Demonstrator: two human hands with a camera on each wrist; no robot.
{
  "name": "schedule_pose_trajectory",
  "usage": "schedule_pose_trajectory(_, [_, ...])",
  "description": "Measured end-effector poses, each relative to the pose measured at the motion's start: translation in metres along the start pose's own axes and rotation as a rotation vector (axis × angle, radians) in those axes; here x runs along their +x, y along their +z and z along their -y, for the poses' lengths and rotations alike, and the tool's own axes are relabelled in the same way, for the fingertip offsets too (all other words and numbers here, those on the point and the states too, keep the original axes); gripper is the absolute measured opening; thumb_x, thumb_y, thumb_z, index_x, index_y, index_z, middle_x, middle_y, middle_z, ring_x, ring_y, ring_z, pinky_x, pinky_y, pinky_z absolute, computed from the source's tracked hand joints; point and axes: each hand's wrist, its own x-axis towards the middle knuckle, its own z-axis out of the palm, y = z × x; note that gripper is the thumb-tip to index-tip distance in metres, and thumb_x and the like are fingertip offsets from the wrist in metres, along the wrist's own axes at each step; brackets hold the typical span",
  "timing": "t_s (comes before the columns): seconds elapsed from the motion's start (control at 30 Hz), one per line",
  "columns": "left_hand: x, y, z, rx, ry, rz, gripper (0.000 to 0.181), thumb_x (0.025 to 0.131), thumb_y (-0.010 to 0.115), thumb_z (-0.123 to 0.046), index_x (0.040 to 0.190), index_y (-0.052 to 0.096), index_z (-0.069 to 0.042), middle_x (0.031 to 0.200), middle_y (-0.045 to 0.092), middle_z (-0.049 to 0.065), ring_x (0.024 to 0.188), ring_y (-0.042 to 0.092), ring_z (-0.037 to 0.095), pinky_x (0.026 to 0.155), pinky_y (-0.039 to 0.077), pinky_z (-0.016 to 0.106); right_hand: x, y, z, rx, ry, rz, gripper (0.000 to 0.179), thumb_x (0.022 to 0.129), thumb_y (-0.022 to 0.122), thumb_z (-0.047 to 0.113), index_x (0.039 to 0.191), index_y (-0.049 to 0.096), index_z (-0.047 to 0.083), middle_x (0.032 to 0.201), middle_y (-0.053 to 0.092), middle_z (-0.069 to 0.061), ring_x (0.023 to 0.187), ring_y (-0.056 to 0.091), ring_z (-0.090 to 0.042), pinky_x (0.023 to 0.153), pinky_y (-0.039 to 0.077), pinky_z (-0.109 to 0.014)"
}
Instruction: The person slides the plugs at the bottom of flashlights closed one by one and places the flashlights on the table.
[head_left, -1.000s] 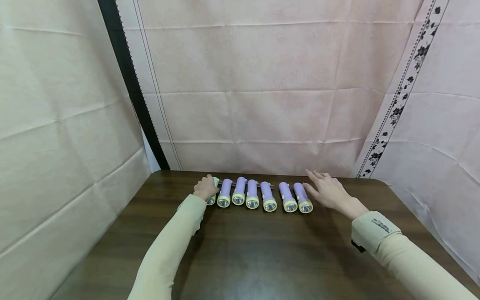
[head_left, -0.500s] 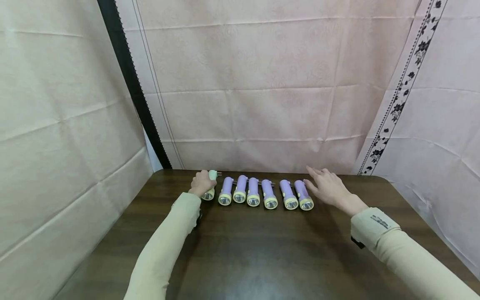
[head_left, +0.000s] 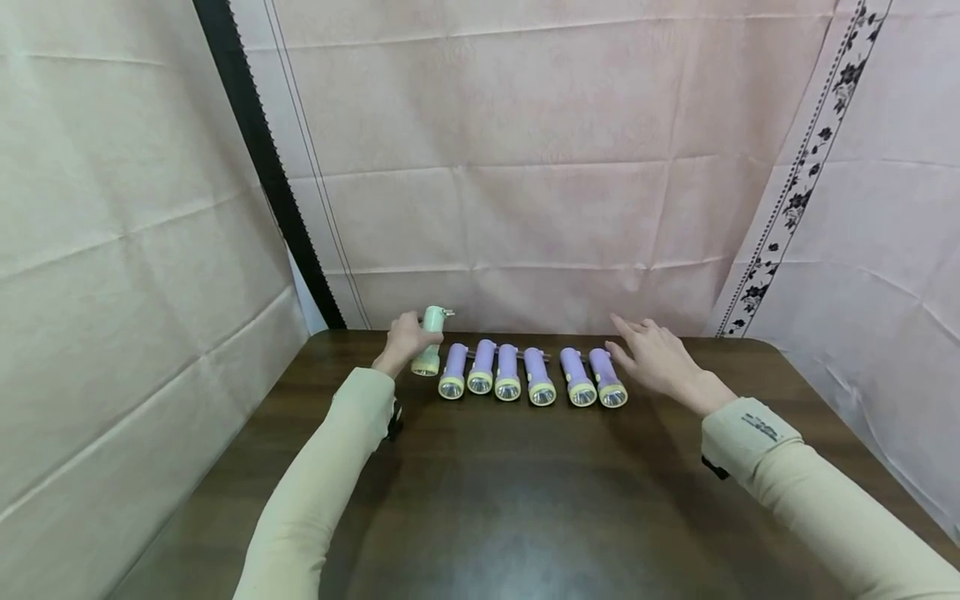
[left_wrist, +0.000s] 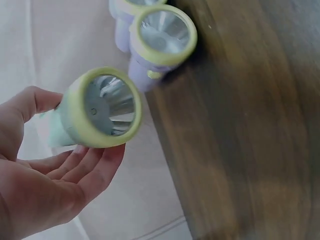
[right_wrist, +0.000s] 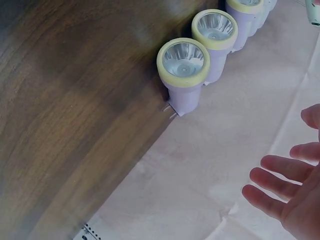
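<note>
A mint-green flashlight [head_left: 432,320] with a yellow head is held up at the left end of the row by my left hand [head_left: 406,340]. Seen from the left wrist, its lens end [left_wrist: 75,112] faces the camera, with the thumb on one side and curled fingers on the other. Several purple flashlights with yellow heads lie in a row along the far part of the table, lenses toward me. Beside the rightmost purple flashlight [head_left: 602,365] hovers my right hand [head_left: 654,357], fingers spread and holding nothing. The right wrist view shows those spread fingers [right_wrist: 272,192] apart from the flashlights.
The dark wooden table [head_left: 517,500] runs back to a pale cloth backdrop [head_left: 555,217], with more cloth [head_left: 127,292] hanging on the left side. Metal plug prongs [right_wrist: 171,111] stick out from a purple flashlight.
My left hand has lifted the mint-green flashlight off the table, shifting it first slightly left and then up. The right hand and the purple flashlights keep their places as the head view tilts slightly.
</note>
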Motion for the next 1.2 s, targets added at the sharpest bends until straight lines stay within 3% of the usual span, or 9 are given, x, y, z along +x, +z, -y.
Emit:
schedule_pose_trajectory(0.3, [-0.009,0.008,-0.021,-0.016,0.088,0.049,0.056,0.079,0.071,-0.017,0.129,0.051,-0.003,0.114,0.063,0.017,0.098,0.062,0.031,0.081,0.054,0.041,0.001,0.004,0.003,-0.001,-0.007,0.019,0.056,0.098,0.051,0.030,0.145,0.040,0.001,0.131,0.059,-0.023,0.115,0.055,-0.042,0.094,0.042,-0.058])
schedule_pose_trajectory(0.57, [-0.021,0.021,-0.040,-0.005,0.213,0.028,0.051,0.076,0.073,-0.013,0.122,0.052,-0.004,0.114,0.063,0.016,0.100,0.061,0.030,0.084,0.053,0.040,0.000,0.009,0.009,0.011,-0.042,0.016,0.057,0.098,0.051,0.032,0.145,0.040,0.002,0.138,0.054,-0.019,0.119,0.054,-0.041,0.096,0.043,-0.057])
schedule_pose_trajectory(0.9, [-0.044,0.030,-0.078,-0.016,0.378,0.089,0.047,0.076,0.075,-0.011,0.116,0.051,-0.005,0.109,0.063,0.013,0.095,0.061,0.026,0.079,0.052,0.037,0.002,0.005,0.018,-0.027,-0.135,-0.047,0.056,0.097,0.053,0.030,0.145,0.041,0.004,0.132,0.061,-0.015,0.102,0.060,-0.036,0.078,0.050,-0.050])
schedule_pose_trajectory(1.2, [-0.058,0.037,-0.101,0.029,0.415,0.133,0.047,0.076,0.075,-0.012,0.117,0.051,-0.009,0.105,0.064,0.010,0.089,0.061,0.024,0.074,0.051,0.036,0.004,-0.003,0.028,0.028,-0.141,-0.053,0.055,0.096,0.054,0.026,0.146,0.040,0.008,0.123,0.065,-0.018,0.103,0.063,-0.036,0.078,0.051,-0.052])
